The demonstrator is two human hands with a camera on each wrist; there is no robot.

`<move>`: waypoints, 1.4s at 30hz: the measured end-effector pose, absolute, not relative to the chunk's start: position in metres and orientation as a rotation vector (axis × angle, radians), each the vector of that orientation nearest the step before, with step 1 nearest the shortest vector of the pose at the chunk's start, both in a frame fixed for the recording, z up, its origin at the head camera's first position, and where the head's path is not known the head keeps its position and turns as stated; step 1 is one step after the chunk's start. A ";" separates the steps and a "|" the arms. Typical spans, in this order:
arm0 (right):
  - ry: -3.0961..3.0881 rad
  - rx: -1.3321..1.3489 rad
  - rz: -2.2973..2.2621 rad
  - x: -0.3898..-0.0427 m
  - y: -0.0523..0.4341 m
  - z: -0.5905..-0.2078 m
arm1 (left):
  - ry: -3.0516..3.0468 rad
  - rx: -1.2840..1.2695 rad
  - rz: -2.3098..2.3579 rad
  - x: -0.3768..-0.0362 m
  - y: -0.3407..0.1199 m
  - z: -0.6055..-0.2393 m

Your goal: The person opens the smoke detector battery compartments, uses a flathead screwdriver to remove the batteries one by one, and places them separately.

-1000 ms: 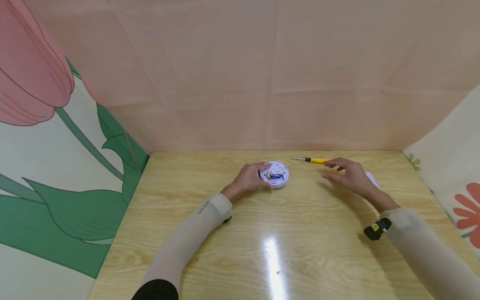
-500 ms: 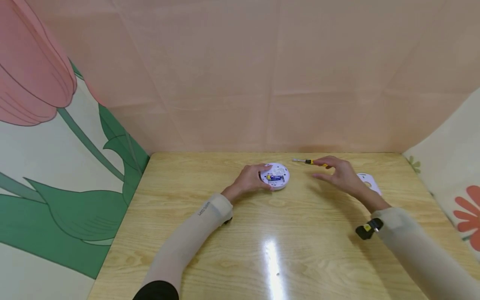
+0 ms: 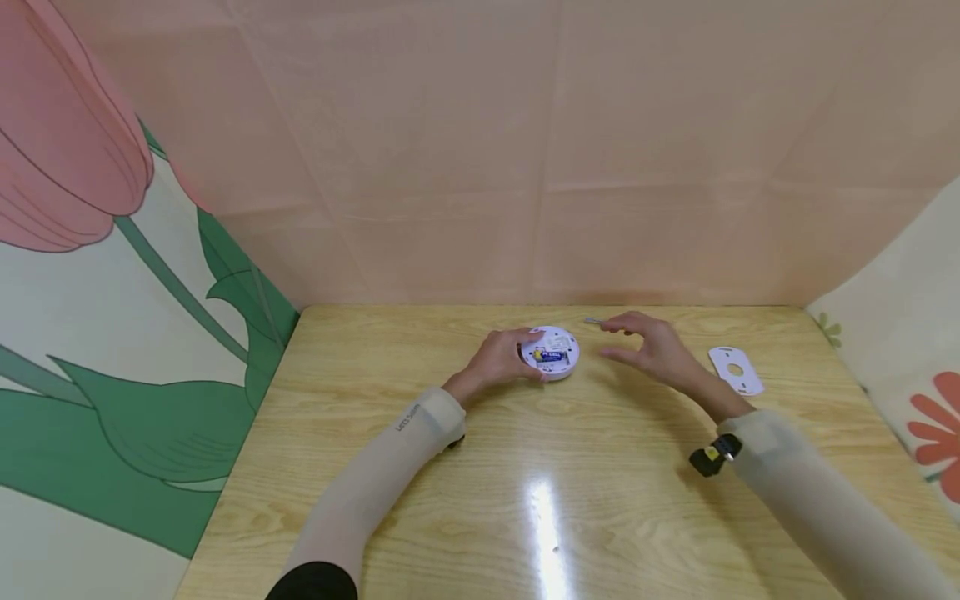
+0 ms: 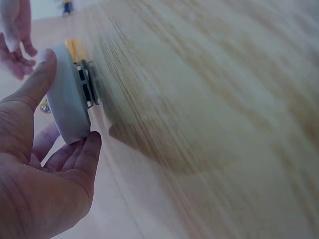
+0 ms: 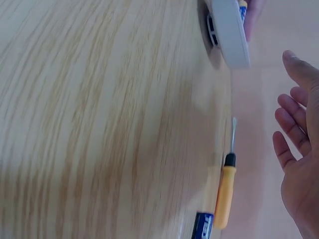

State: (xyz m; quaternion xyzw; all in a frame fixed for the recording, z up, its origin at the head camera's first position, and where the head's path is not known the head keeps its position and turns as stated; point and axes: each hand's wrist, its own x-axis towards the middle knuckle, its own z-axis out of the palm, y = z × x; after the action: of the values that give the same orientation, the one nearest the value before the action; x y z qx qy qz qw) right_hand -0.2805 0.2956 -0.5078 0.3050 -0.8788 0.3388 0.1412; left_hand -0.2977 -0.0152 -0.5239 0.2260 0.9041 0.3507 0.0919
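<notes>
My left hand (image 3: pixel 497 357) grips the rim of a round white smoke alarm (image 3: pixel 558 368) between thumb and fingers. The alarm's back faces up, showing a blue battery (image 3: pixel 550 356) in its compartment. In the left wrist view, a dark grille (image 4: pixel 85 84) juts from the underside, close to the table. My right hand (image 3: pixel 654 348) holds nothing; its fingers are loosely bent, to the right of the alarm and apart from it. It hides most of the screwdriver (image 3: pixel 593 320) in the head view. The right wrist view shows the screwdriver's yellow handle (image 5: pixel 225 196) on the table.
A white mounting plate (image 3: pixel 736 370) with a central hole lies on the wooden table (image 3: pixel 420 517) to the right. Another blue battery (image 5: pixel 203 225) lies beside the screwdriver handle. A plain pink wall (image 3: pixel 420 167) stands behind the table.
My right hand has moved left, passing over the screwdriver toward the smoke alarm and uncovering the mounting plate. The left hand and the alarm have stayed in place.
</notes>
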 end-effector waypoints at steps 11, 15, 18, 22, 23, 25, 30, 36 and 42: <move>-2.570 0.947 1.051 -0.284 0.266 -0.515 | 2.667 0.676 1.056 -0.298 -0.015 -0.525; -2.585 0.951 1.064 -0.286 0.258 -0.519 | 2.666 0.688 1.059 -0.299 -0.016 -0.525; -2.592 0.965 1.071 -0.286 0.252 -0.521 | 2.660 0.695 1.062 -0.299 -0.016 -0.526; -2.579 1.001 1.080 -0.288 0.245 -0.523 | 2.665 0.709 1.053 -0.299 -0.017 -0.526; -2.575 1.008 1.085 -0.289 0.243 -0.523 | 2.667 0.714 1.052 -0.299 -0.018 -0.526; -2.574 1.012 1.100 -0.290 0.238 -0.524 | 2.668 0.722 1.055 -0.299 -0.018 -0.526; -2.570 1.024 1.137 -0.291 0.228 -0.527 | 2.670 0.746 1.063 -0.298 -0.018 -0.525; -2.565 1.037 1.141 -0.292 0.220 -0.532 | 2.673 0.759 1.060 -0.299 -0.017 -0.524; -2.577 1.017 1.125 -0.293 0.215 -0.537 | 2.674 0.762 1.068 -0.299 -0.017 -0.523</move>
State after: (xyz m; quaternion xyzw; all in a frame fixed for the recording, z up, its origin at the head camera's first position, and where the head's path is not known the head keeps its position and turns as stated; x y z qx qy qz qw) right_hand -0.2933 0.2153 -0.5366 0.3392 -0.8594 0.3750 0.0755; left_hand -0.2987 -0.0169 -0.5232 0.2550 0.8948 0.3573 0.0815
